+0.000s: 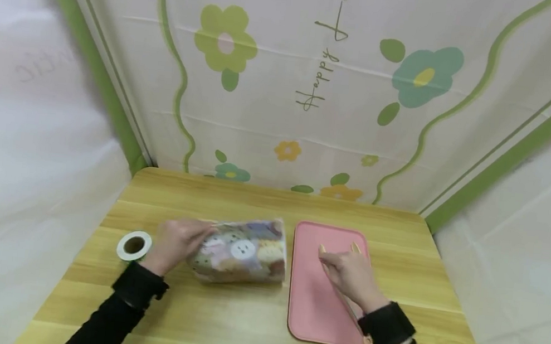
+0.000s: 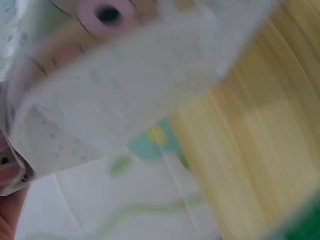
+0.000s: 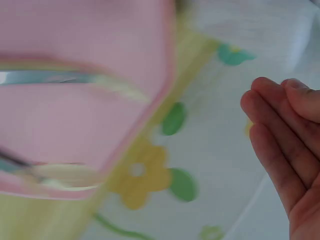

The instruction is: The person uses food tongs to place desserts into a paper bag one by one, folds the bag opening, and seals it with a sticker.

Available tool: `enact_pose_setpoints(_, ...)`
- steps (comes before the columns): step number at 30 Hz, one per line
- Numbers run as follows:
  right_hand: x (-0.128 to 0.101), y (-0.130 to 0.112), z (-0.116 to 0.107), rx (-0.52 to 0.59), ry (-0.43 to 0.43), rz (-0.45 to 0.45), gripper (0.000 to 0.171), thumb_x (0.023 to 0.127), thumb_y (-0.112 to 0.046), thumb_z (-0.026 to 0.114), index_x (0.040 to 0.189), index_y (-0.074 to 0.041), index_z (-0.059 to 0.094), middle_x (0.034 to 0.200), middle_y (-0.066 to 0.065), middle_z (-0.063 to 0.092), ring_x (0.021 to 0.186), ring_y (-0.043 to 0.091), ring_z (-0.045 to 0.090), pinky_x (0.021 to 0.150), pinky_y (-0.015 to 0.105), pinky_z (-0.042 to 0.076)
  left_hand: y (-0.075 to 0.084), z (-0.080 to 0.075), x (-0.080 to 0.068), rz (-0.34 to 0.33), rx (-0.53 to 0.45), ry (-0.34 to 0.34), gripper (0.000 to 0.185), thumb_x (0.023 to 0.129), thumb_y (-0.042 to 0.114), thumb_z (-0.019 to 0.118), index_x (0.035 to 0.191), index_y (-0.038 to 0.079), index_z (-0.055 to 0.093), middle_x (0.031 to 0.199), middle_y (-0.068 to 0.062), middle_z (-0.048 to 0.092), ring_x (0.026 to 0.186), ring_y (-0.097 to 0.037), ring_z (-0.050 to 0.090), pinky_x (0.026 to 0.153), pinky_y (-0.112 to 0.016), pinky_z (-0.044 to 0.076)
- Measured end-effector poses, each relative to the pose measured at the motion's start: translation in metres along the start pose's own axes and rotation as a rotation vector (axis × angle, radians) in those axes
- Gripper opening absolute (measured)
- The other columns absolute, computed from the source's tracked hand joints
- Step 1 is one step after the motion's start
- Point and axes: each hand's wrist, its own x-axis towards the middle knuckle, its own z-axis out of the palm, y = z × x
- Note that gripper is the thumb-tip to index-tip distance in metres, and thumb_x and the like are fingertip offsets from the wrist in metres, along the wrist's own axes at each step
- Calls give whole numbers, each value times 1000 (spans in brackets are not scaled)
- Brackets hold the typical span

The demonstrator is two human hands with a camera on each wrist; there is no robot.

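Observation:
My left hand (image 1: 179,243) pinches the upper left corner of a soft, cartoon-printed pouch-like thing (image 1: 242,250) above the table. Animal faces cover its outside; in the left wrist view its pale, speckled side (image 2: 115,85) fills the upper part, blurred. Whether it is a bag or a folded sheet, I cannot tell. Over the pink tray (image 1: 305,298) is my right hand (image 1: 352,275), its fingers (image 3: 280,145) lightly bent and together, holding nothing. Beneath it on the tray lie a spoon (image 3: 70,175) and another slim utensil (image 3: 65,76), both blurred and partly hidden by the hand in the head view.
A white roll of tape (image 1: 142,242) stands at the left of the wooden table (image 1: 219,323), beside my left wrist, with something green under it. White curtains with printed flowers (image 1: 225,43) hang behind the table and on both sides.

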Motion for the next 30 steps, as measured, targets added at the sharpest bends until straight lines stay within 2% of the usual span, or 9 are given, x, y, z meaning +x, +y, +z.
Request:
enact_pose_setpoints(3,-16,10,-15,-5,109,40,17,70,-5,73,85,-13,71,68,-4,64,50,3,52,54,29,46,-15,-16,-6,-36,52,41,19,65,13,76,84,9,74,73,-4,67,62,-17,63,52,-33,50)
enact_pose_setpoints(6,-15,9,-25,-38,143,43,15,75,-10,69,90,-12,70,73,-3,64,51,5,52,43,21,36,-23,-22,-5,-55,45,-9,19,70,13,74,88,7,73,77,-6,67,67,-19,64,56,-34,50)
enact_pose_setpoints(13,8,-2,-17,-21,77,74,13,80,-15,66,92,-15,71,82,-3,66,70,10,61,65,36,48,-26,-11,1,29,-20,-14,25,67,8,75,92,8,72,83,-4,68,74,-19,63,63,-33,51)
enact_pose_setpoints(16,12,-5,-12,-2,45,134,13,80,-17,66,92,-16,70,85,-4,66,76,11,60,67,38,47,-25,-9,5,2,-80,-67,26,73,10,71,99,10,70,92,-2,67,86,-19,61,70,-31,49)
enact_pose_setpoints(18,12,-6,-9,-4,26,165,14,80,-19,66,93,-17,70,87,-5,65,79,10,60,72,43,45,-24,-14,7,-79,-110,-121,29,78,13,68,108,12,67,102,-2,64,96,-20,57,76,-32,47)
enact_pose_setpoints(21,8,-5,-6,-1,17,193,15,80,-21,66,93,-16,69,86,-4,65,79,10,59,73,42,45,-21,-32,4,-260,-125,-196,39,86,18,59,125,14,53,120,-6,54,112,-26,46,88,-42,40)
enact_pose_setpoints(24,3,-3,-5,17,35,208,16,80,-19,67,94,-12,69,86,-1,64,79,13,59,68,36,48,-19,-57,-5,-432,-63,-198,42,93,22,49,133,17,43,128,-11,46,115,-30,41,90,-49,34)
enact_pose_setpoints(28,0,-1,-7,23,53,237,18,80,-19,66,96,-9,68,86,1,64,78,14,59,60,31,49,-17,-85,-26,-521,60,-137,31,93,15,48,123,8,54,114,-16,55,103,-35,48,82,-50,37)
enact_pose_setpoints(30,-1,-1,-7,16,57,253,19,81,-19,65,96,-10,68,86,0,64,77,13,59,60,30,49,-16,-91,-39,-533,125,-164,26,90,14,53,112,2,60,103,-17,59,94,-35,52,77,-48,40)
